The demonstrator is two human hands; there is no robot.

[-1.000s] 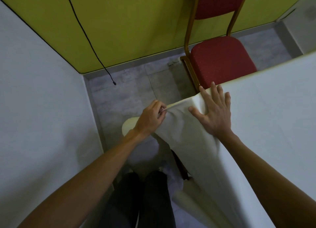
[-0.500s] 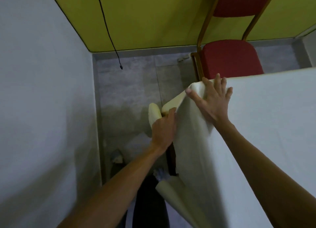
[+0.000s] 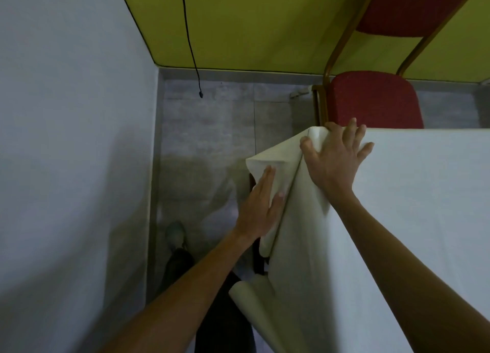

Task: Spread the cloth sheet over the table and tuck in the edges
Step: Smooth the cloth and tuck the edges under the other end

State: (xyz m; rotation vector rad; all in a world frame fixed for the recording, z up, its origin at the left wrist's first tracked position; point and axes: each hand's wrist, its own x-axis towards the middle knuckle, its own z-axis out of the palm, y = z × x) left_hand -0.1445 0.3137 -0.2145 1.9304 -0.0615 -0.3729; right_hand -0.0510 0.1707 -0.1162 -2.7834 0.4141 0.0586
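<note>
My right hand (image 3: 334,164) lies flat and spread on the far left corner of the surface (image 3: 429,193), fingers splayed, thumb hooked over the fold, pinning the cloth (image 3: 305,241) so it cannot slide while I work the corner. That is the anchor. My left hand (image 3: 261,207) is open too, fingers straight and together, palm pressing against the loose flap that hangs off the left side, just below the corner. Neither hand grips anything; both push flat against fabric.

The cloth already covers the top, smooth and pale all the way right. At the corner it bunches into a pointed fold that sticks out to the left, and that is what my left palm leans on, I judge, to fold it inward against the side. Lower and nearer, more of the cloth drapes down with a rolled edge near my leg, not yet tucked.

A red chair (image 3: 371,101) stands just beyond the far edge, close to my right fingertips but not touching them as far as I can tell. A black cable (image 3: 191,42) hangs down the yellow wall (image 3: 252,21), well apart from the work.

Next comes pressing this flap under the edge; the risk is the top shifting if my right hand lifts early.
</note>
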